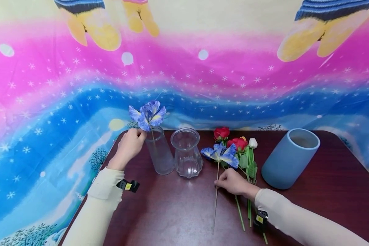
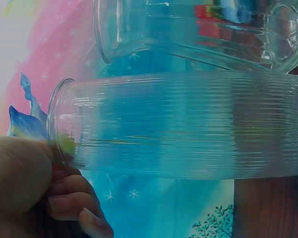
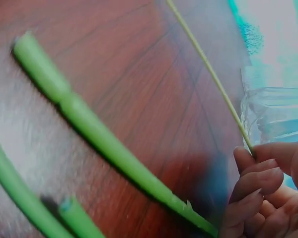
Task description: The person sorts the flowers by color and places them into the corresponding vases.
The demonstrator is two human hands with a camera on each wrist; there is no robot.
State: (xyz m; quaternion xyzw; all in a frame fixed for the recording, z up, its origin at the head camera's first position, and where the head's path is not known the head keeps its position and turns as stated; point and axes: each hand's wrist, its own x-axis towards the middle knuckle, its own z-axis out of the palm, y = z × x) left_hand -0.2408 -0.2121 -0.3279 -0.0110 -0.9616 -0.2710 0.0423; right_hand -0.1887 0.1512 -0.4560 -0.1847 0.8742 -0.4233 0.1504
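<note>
My left hand (image 1: 130,147) is at the mouth of a ribbed clear glass vase (image 1: 161,155), its thumb and forefinger pinching the rim. A blue-violet iris (image 1: 148,115) stands in this vase, its thin stem partly visible through the glass; in the left wrist view the hand hides part of the flower. With thumb and fingertips, my right hand (image 1: 233,182) pinches the thin stem of a second blue iris (image 1: 220,155), its bloom pointing away. In the right wrist view that stem (image 3: 208,67) runs up from the fingertips.
A flared clear glass vase (image 1: 188,153) stands right of the ribbed one. Red flowers (image 1: 238,144), a white tulip (image 1: 253,143) and green stems (image 1: 240,213) lie beside the right hand. Farther right is a blue-grey vase (image 1: 290,159). A patterned cloth (image 1: 184,78) hangs behind the table.
</note>
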